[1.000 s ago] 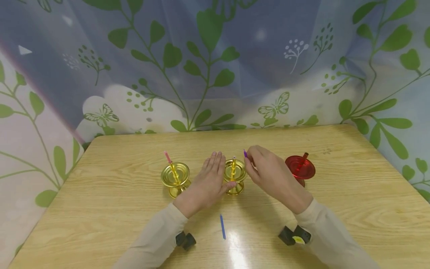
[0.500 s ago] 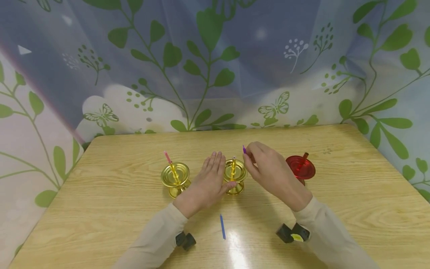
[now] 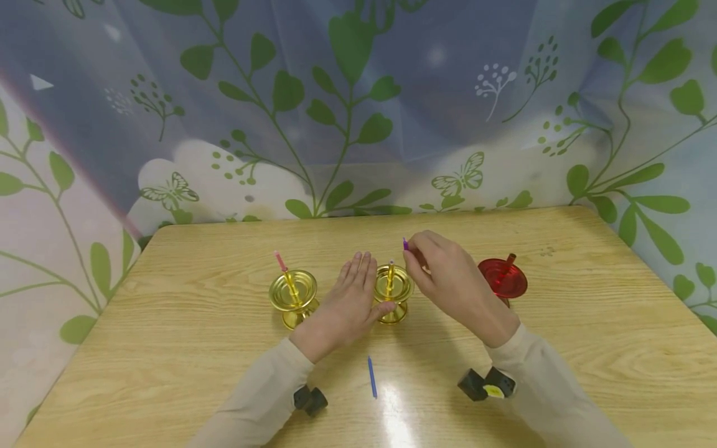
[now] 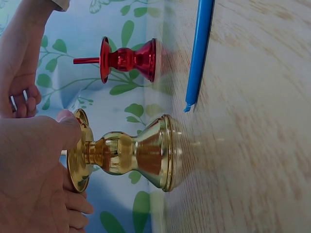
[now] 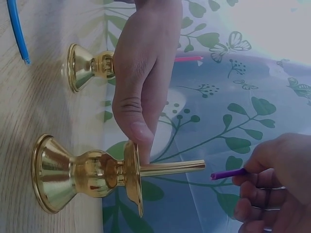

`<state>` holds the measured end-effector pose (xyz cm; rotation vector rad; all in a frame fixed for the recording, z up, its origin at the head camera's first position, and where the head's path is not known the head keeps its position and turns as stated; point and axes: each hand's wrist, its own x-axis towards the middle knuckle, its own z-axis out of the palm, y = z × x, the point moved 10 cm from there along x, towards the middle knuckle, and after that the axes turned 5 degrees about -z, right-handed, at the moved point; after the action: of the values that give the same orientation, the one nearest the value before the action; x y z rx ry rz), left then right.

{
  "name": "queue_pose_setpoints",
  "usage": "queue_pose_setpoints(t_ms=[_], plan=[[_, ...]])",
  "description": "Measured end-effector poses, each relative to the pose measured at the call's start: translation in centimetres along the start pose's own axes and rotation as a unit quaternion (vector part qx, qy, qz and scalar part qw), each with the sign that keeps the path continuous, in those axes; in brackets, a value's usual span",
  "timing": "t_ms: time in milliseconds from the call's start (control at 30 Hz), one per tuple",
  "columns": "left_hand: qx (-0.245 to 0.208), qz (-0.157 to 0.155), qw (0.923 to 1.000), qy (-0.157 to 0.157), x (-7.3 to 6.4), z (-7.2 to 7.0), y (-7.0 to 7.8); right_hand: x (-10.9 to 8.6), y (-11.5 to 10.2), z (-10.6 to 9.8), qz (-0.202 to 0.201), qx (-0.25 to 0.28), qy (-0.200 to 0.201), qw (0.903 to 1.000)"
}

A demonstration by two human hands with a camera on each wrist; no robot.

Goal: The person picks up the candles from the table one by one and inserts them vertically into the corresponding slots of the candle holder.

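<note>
A gold candlestick (image 3: 394,310) stands upright on the table in the middle, its narrow tube pointing up. My left hand (image 3: 343,309) lies along its left side with straight fingers. The thumb tip is right at the dish rim, as the right wrist view shows. With thumb and index finger, my right hand (image 3: 455,283) pinches a thin purple candle (image 5: 228,174). The candle's lower end is close above the tube's top, with a gap between them in the right wrist view.
Further left stands another gold candlestick (image 3: 293,292) bearing a pink candle (image 3: 281,261). A red candlestick (image 3: 503,279) is on the right, partly behind my right hand. A blue candle (image 3: 372,377) lies on the wooden table (image 3: 168,348) in front. A leaf-patterned cloth (image 3: 426,106) hangs behind.
My right hand has moved slightly up and away with the purple candle, which has turned more upright. My left hand and the candlesticks have stayed in place.
</note>
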<state>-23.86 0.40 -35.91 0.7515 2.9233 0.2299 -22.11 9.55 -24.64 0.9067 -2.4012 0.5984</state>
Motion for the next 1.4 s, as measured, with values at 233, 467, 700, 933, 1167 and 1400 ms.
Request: queue_pose_setpoints(t_ms=[233, 467, 700, 933, 1167, 1400], plan=[[0.003, 0.002, 1.0, 0.001, 0.02, 0.02, 0.01, 0.19, -0.01, -0.17, -0.006, 0.01, 0.014, 0.9998], [0.002, 0.001, 1.0, 0.002, 0.02, 0.02, -0.01, 0.4, -0.02, -0.27, -0.008, 0.027, 0.02, 0.9994], [-0.002, 0.002, 1.0, 0.006, -0.02, -0.12, 0.03, 0.63, 0.0, -0.46, -0.008, 0.04, 0.032, 0.9987], [0.0, 0.003, 1.0, 0.008, 0.04, -0.19, 0.12, 0.71, 0.13, -0.53, -0.004, 0.046, 0.037, 0.9982], [0.006, 0.001, 1.0, 0.007, 0.07, -0.21, 0.08, 0.78, 0.21, -0.53, -0.002, 0.046, 0.044, 0.998], [0.003, 0.003, 1.0, 0.007, 0.08, -0.13, 0.04, 0.86, 0.07, -0.64, -0.009, 0.045, 0.054, 0.9975]])
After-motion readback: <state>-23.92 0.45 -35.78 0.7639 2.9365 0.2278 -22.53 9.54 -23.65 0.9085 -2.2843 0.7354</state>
